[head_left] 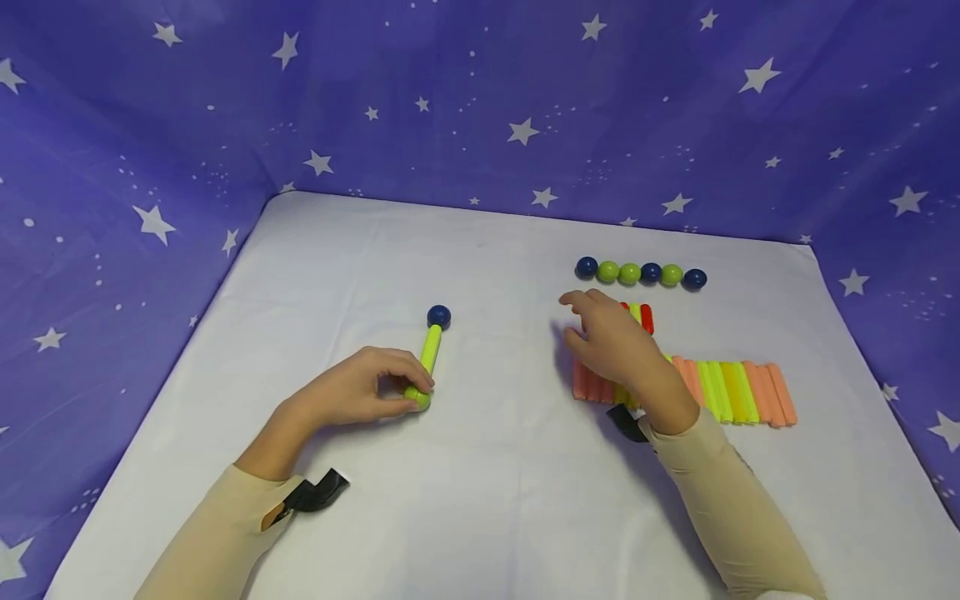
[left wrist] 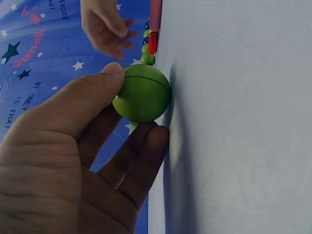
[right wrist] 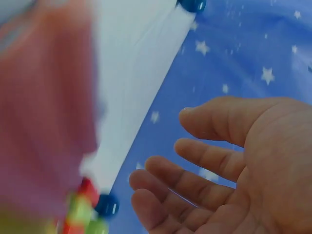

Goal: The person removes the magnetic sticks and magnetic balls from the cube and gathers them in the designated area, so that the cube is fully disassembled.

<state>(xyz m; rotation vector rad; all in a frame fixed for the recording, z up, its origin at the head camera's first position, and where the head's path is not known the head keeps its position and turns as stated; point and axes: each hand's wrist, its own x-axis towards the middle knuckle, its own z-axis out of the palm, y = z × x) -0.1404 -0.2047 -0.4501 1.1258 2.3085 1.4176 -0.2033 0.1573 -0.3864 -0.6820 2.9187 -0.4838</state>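
In the head view, my left hand (head_left: pixel 367 385) pinches a green ball (head_left: pixel 418 398) at the near end of a yellow-green stick (head_left: pixel 431 350). A dark blue ball (head_left: pixel 438 317) sits at the stick's far end. The left wrist view shows the thumb and fingertips on either side of that green ball (left wrist: pixel 142 93), close to the table surface. My right hand (head_left: pixel 611 337) hovers over the left part of the stick row, holding nothing. Its fingers are loosely bent and apart in the right wrist view, where the palm (right wrist: pixel 273 156) shows.
Salmon, yellow and yellow-green sticks (head_left: pixel 723 392) lie side by side at the right. Shorter red and yellow-green pieces (head_left: pixel 647 319) lie behind them, partly hidden by the right hand. Farther back is a line of blue and green balls (head_left: pixel 651 272). A starry purple cloth (head_left: pixel 480 100) surrounds the white table (head_left: pixel 480 517).
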